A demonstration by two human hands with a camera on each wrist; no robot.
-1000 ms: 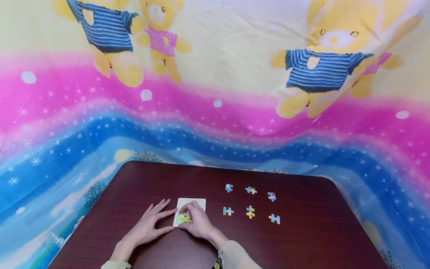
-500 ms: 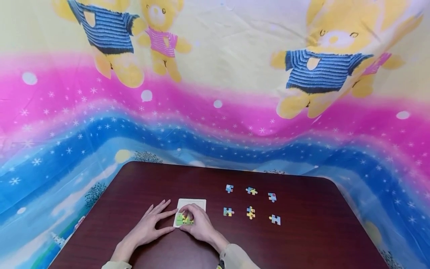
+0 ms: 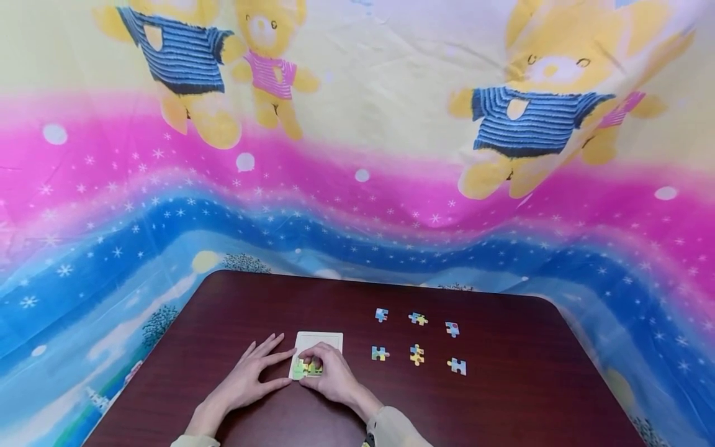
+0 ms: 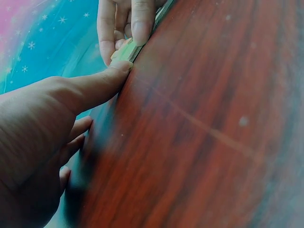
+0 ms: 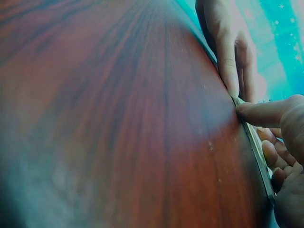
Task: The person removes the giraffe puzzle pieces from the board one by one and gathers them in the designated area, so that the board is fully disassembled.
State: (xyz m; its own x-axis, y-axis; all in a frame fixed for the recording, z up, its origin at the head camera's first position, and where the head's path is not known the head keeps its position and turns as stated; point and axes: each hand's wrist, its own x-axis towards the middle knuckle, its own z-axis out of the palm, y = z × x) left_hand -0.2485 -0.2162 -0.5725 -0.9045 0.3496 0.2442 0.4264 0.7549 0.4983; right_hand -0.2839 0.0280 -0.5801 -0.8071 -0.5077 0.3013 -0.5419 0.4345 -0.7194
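Note:
A small white puzzle tray [image 3: 339,340] lies on the table. Green and yellow jigsaw pieces [image 3: 299,369] fill part of its near side. My left hand [image 3: 246,377] rests at the tray's left edge, fingers spread, with the index fingertip and thumb touching the border. Over the tray, my right hand [image 3: 334,374] curls its fingers, pinching a green-yellow puzzle piece [image 3: 316,367] between thumb and fingers, low against the tray; its palm hides the right part. In the left wrist view, a green piece edge [image 4: 124,52] shows between both thumbs.
To the right of the tray, several loose jigsaw pieces [image 3: 416,354] lie in two rows on the dark red-brown table [image 3: 503,397]. Behind the table hangs a printed cloth [image 3: 363,124] with teddy bears, reaching down around its edges.
My right hand has shifted slightly to the right over the tray, and more of the green pieces shows. The left hand stays at the tray's edge. The loose pieces lie as before.

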